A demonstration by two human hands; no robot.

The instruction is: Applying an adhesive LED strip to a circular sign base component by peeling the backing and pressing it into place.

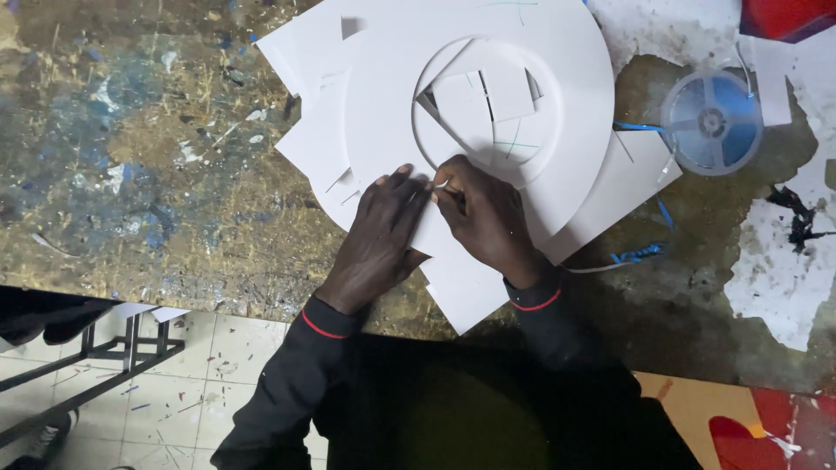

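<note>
A large white ring-shaped board [575,104] lies on a pile of white board pieces [318,148] on a paint-stained worktable [131,174]. Small white square offcuts [483,91] show through the ring's round hole. My left hand [379,235] presses flat on the ring's near rim. My right hand [488,218] sits beside it, fingers pinched at the rim's inner edge, fingertips of both hands touching. Whether the right hand holds a small tool is hidden by the fingers. Both sleeves are black with red cuff lines.
A clear plastic reel of blue strip [711,122] lies to the right of the boards, with blue strip scraps [636,254] near it. White peeling paint patches [775,270] mark the table's right side. A metal stool frame [104,352] stands on the tiled floor at the lower left.
</note>
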